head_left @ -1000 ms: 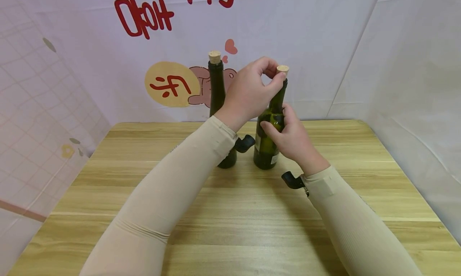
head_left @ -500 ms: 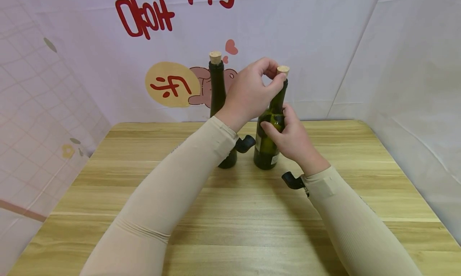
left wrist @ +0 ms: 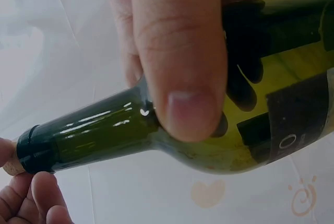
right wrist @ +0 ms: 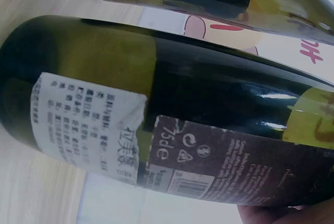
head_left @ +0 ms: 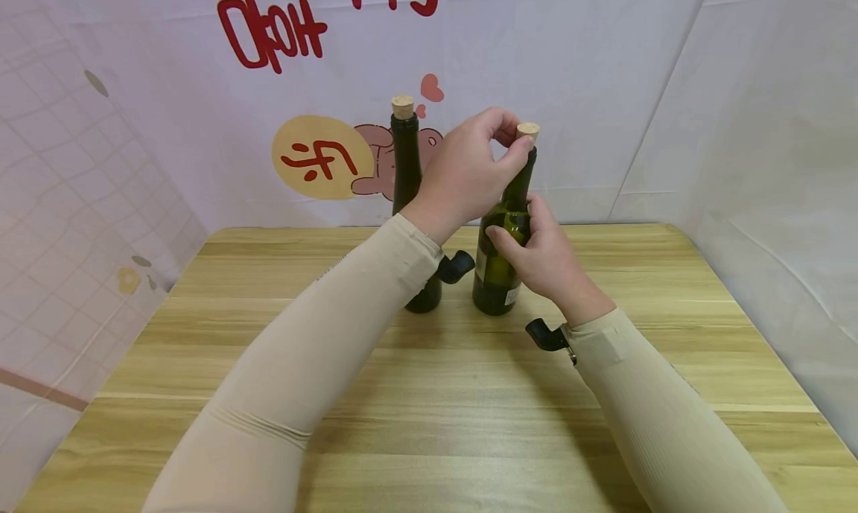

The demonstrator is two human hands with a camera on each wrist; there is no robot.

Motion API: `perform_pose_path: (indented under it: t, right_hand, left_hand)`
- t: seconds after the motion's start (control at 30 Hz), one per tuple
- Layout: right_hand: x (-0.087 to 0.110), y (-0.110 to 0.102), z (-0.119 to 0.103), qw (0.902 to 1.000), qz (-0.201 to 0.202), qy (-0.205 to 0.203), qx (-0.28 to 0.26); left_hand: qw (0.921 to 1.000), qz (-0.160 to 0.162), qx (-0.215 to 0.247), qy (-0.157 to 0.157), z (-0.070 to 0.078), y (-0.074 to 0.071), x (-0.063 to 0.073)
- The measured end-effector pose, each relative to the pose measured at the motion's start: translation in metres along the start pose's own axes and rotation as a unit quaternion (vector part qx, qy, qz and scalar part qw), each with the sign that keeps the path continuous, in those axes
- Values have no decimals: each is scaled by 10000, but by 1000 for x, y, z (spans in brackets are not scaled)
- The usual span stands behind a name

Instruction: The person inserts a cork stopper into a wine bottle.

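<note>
Two dark green glass wine bottles stand upright on the table. My left hand [head_left: 462,170] reaches across to the right bottle [head_left: 494,278] and pinches the cork [head_left: 528,129] in its mouth between thumb and fingers. My right hand [head_left: 548,258] grips the same bottle around its shoulder, the thumb [left wrist: 190,93] lying across the glass in the left wrist view. Printed labels [right wrist: 86,125] cover part of this bottle in the right wrist view. Behind my left wrist, the left bottle [head_left: 406,159] is partly hidden, with a cork [head_left: 402,106] standing out of its mouth.
A wood-grain table [head_left: 429,424] bears both bottles, which stand a short gap apart. A white printed backdrop [head_left: 570,66] hangs behind the table, and similar sheets hang at both sides. Black wrist mounts [head_left: 456,267] jut from the sleeves near the bottles.
Both hands keep the same hold on the right bottle and its cork. Only a very slight shift of the head view shows.
</note>
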State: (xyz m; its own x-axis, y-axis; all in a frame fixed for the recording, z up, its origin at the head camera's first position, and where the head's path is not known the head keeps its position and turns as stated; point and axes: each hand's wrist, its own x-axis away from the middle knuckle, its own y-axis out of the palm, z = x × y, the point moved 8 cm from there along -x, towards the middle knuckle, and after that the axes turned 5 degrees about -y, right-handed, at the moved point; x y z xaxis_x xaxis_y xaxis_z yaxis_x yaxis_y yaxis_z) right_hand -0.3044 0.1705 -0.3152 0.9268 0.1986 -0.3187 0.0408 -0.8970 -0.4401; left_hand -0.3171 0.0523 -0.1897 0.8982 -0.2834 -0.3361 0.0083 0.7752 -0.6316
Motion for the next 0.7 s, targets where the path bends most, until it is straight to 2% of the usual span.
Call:
perform_pose_path:
  t: [0.27,0.43,0.57,0.7]
  right_hand:
    - [0,1,-1,10000,-42,-60,-48]
    - [1,0,-2,10000,31,-89,-14]
    - [1,0,-1,10000,52,-77,11]
    - [2,1,-1,10000,17,-77,-43]
  left_hand:
    - [9999,-72,-124,11,-2,-2,4]
    - [9995,-221,-143,145,-4,-2,8]
    - [9990,-315,-169,254,-5,-2,14]
    - [9987,-379,-303,179,-8,-3,22]
